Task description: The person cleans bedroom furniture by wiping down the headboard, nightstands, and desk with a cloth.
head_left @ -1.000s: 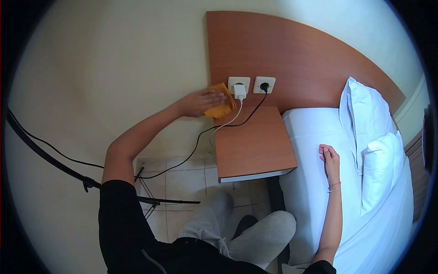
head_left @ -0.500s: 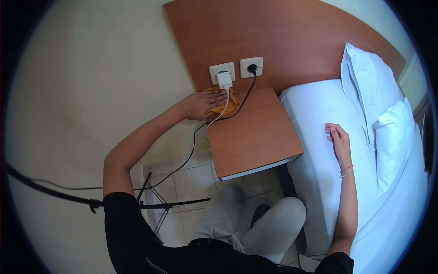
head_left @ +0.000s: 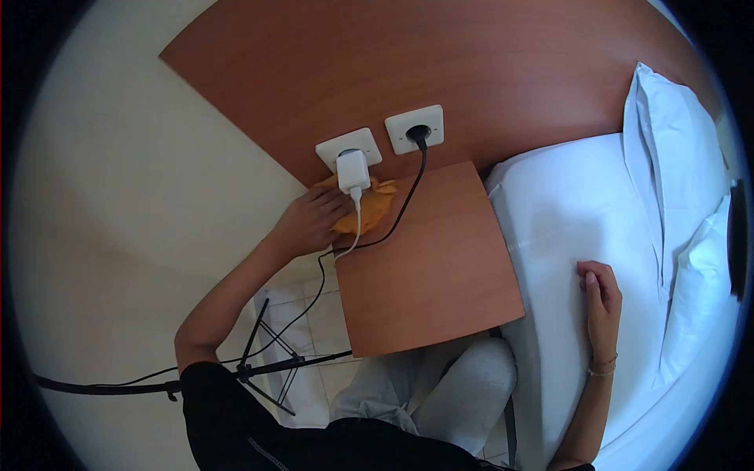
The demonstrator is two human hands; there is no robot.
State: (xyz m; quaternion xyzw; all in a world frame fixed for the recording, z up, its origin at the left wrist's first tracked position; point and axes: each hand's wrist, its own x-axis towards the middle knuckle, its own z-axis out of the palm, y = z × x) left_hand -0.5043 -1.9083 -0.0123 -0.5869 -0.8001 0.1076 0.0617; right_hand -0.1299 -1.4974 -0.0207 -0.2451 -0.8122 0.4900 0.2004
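One orange cloth [head_left: 375,212], likely soft, light and easy to hold by its middle, is held by the left hand [head_left: 312,221] near the white plug [head_left: 353,170], while the right hand [head_left: 603,297] curls closed over the bed [head_left: 550,200].

Passage: from above, over the front and right of the worktop [head_left: 432,279]. Obstacles: white charger [head_left: 353,172], jutting from the left socket [head_left: 367,147], partly hiding the orange cloth [head_left: 375,210]; white cable [head_left: 360,216], trailing down past the left hand [head_left: 312,221]; black cord [head_left: 407,206], slanting across the worktop's rear left; headboard [head_left: 471,71], closing the back; bed [head_left: 542,200], bordering the right; wall [head_left: 126,196], bounding the left.
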